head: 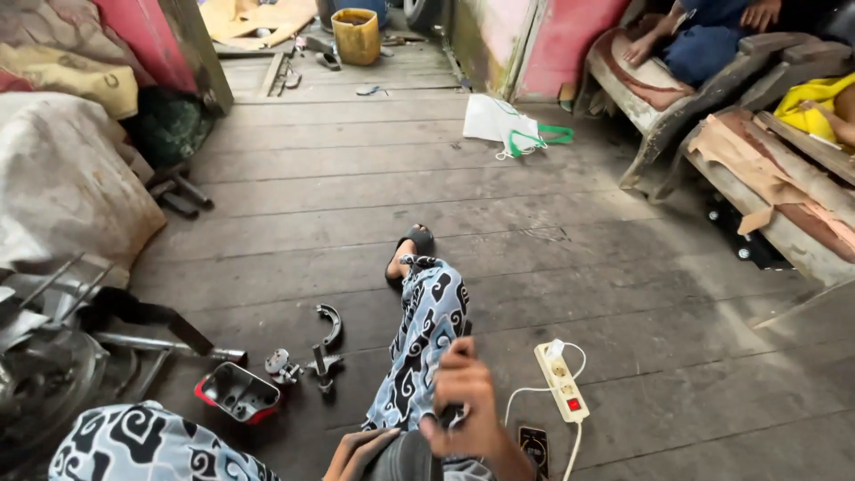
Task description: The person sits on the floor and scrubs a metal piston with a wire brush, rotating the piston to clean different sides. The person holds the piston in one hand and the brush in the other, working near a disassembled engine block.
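Note:
I sit on a plank floor with my leg in blue-and-white patterned trousers (427, 330) stretched out ahead. My right hand (468, 392) is closed around a small dark object (452, 415), which my fingers mostly hide. Just below it, my left hand (356, 450) grips the side of a grey rounded part (405, 456) resting on my lap at the bottom edge. The two hands almost touch. What the small dark object is I cannot make out.
A white power strip (561, 381) and a dark phone (534, 444) lie to the right. On the left are a curved brake shoe (331, 322), small metal parts (280, 363), a red-and-black housing (236, 392) and a wheel (44, 374). Other people sit on wooden benches (677, 116).

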